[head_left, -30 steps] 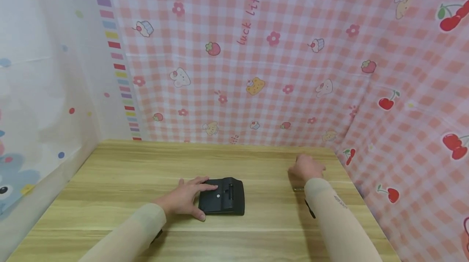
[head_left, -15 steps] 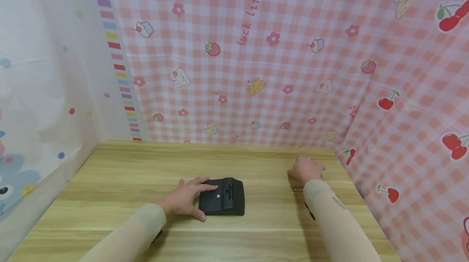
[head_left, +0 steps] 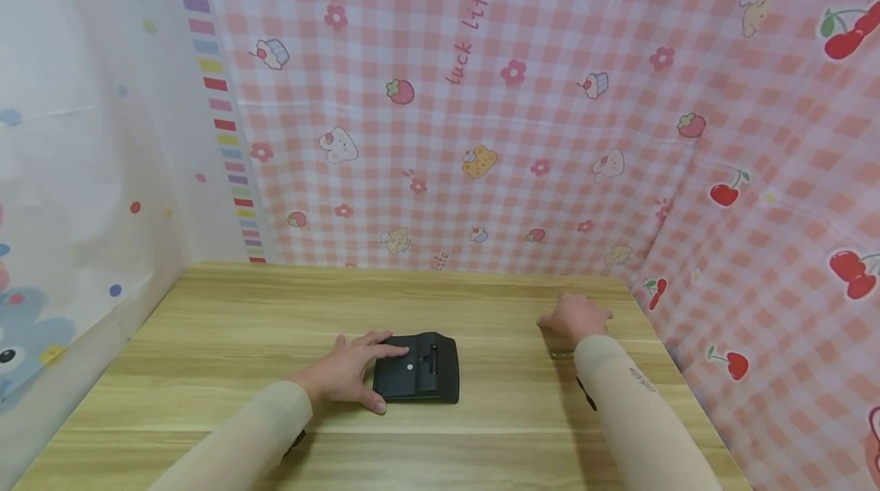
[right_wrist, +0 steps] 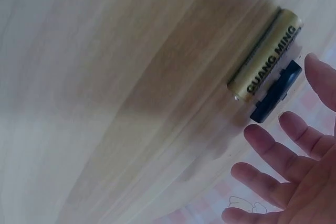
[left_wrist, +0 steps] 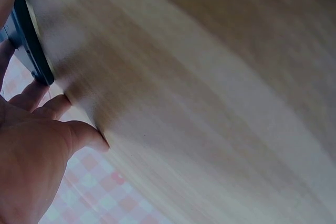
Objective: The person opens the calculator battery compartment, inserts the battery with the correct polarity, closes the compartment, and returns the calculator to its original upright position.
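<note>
A flat black device (head_left: 419, 382), like a calculator lying face down, sits mid-table with a narrow slot at its raised right part. My left hand (head_left: 346, 370) rests on its left side, index finger on top, thumb at the near edge, other fingertips touching the table beyond. On the right, my right hand (head_left: 576, 318) is low over the table. In the right wrist view its fingers are spread and loosely bent, holding nothing. Close to the thumb lie a gold AA-type battery (right_wrist: 266, 53) marked GUANG MING and a small black battery cover (right_wrist: 276, 92). In the head view the hand mostly hides them.
The wood-grain table (head_left: 275, 300) runs back to a pink checked cloth (head_left: 440, 193). That cloth also closes the right side, near my right arm. A white printed cloth (head_left: 89, 170) hangs at the left.
My right hand has shifted very slightly at the same spot. The left hand and the black device have stayed in place.
</note>
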### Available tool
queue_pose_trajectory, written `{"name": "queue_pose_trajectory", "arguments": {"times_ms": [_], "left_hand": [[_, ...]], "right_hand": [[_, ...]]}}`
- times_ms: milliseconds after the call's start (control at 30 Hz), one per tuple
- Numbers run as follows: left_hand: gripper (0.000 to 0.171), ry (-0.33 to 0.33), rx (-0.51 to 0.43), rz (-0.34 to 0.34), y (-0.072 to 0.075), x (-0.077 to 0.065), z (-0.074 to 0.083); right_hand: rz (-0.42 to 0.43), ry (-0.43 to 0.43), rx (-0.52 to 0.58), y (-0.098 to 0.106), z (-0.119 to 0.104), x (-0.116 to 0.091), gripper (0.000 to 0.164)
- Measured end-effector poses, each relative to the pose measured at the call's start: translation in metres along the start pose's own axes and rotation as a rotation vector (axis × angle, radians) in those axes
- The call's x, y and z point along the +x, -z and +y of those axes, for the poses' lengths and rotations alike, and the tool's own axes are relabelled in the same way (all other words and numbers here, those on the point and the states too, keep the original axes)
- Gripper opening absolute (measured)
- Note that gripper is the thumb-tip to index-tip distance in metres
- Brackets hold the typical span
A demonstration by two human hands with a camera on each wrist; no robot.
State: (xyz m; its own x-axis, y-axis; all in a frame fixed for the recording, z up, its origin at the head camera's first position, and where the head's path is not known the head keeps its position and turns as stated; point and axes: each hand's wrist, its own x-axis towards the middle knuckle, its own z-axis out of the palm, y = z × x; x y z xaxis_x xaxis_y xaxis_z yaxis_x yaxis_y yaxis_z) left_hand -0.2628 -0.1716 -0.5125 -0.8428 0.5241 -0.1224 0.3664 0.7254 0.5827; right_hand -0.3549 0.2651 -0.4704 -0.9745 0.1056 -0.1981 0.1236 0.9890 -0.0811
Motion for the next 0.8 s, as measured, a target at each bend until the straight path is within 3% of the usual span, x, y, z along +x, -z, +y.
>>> {"name": "queue_pose_trajectory", "arguments": {"times_ms": [500,800], "left_hand": [[0.097,-0.012,0.005,-0.008,0.001,0.001,-0.001],[0.097,-0.02,-0.005,-0.011,0.002,0.0,0.0]], "right_hand": [[-0.011,-0.001,0.017,0.005,0.008,-0.002,0.076],[0.026,0.076,0.007,0.01,0.011,-0.016,0.052]]}}
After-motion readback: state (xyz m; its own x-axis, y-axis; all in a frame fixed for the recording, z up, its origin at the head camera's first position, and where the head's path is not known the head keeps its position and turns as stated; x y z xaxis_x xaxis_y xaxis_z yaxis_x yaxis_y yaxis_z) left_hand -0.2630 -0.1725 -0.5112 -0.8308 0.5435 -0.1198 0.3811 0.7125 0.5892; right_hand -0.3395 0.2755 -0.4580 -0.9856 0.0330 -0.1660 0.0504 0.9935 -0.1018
